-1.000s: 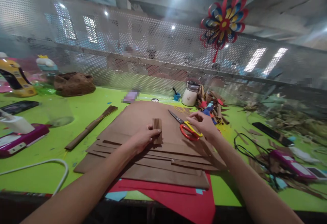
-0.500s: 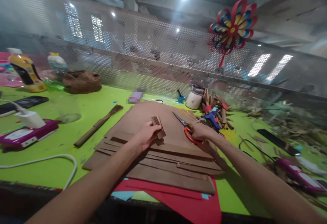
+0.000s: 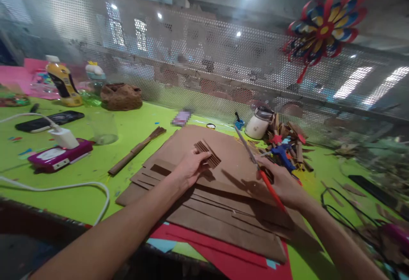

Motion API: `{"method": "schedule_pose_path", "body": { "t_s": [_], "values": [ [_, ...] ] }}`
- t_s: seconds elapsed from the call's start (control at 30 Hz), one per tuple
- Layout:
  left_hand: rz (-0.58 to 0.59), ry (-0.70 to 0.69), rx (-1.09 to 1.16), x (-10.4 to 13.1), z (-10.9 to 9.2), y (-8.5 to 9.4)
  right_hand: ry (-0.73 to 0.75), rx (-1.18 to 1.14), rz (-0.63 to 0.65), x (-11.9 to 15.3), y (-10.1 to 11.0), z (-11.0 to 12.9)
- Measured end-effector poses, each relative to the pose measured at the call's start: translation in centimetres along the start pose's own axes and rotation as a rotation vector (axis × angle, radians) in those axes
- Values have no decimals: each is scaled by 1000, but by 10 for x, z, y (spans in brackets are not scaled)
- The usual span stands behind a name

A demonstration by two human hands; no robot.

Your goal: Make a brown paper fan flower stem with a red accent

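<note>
Between the thumb and fingers of my left hand [image 3: 191,167] is a small pleated piece of brown paper [image 3: 209,154], its folds fanned slightly apart. My right hand [image 3: 281,182] grips a pair of scissors [image 3: 247,148] with red handles. The scissors are raised above the paper, blades pointing up and away, and they look closed. Both hands are over a stack of brown paper sheets [image 3: 217,190], with several folded edges toward me. Red paper [image 3: 220,246] lies under the stack at the table's front edge.
A rolled brown paper stick [image 3: 136,151] lies left of the stack. Behind it stand a clear cup [image 3: 104,131] and a brown cloth bag [image 3: 121,96]. A white jar [image 3: 257,124], a blue glue gun [image 3: 284,154] and paper scraps sit at back right. Purple power strip [image 3: 60,156] at left.
My right hand has lifted the scissors off the paper and turned them. The pleated paper in my left hand has tilted and fanned out. The whole view has shifted left.
</note>
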State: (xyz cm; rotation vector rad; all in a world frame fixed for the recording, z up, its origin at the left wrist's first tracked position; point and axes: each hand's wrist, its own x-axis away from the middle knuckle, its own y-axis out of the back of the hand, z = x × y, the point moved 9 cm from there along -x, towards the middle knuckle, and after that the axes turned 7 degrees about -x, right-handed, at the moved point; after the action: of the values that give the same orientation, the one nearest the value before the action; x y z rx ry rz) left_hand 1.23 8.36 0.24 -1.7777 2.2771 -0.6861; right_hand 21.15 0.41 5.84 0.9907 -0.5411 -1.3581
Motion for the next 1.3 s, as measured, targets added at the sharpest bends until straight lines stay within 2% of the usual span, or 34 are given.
{"method": "schedule_pose_path", "body": {
  "t_s": [0.13, 0.37, 0.57, 0.7, 0.87, 1.13, 1.3],
  "values": [
    [-32, -52, 40, 4, -10, 1, 5, 19, 100, 12, -17, 14],
    [-68, -104, 34, 9, -19, 0, 12, 193, 15, 24, -25, 16],
    [-71, -104, 11, 11, -18, -2, 5, 286, 50, 30, -35, 14],
    [-68, -84, -4, 11, -15, -1, 8, 332, 21, 30, -35, 16],
    [-39, -70, -15, 13, -12, -5, -5, 343, 71, 29, -40, 15],
    [-26, -61, -51, 14, -12, -8, 11, 303, -4, 30, -36, 14],
    [-3, -69, -53, 13, -11, -8, 0, 273, 1, 31, -35, 15]
  ]
}}
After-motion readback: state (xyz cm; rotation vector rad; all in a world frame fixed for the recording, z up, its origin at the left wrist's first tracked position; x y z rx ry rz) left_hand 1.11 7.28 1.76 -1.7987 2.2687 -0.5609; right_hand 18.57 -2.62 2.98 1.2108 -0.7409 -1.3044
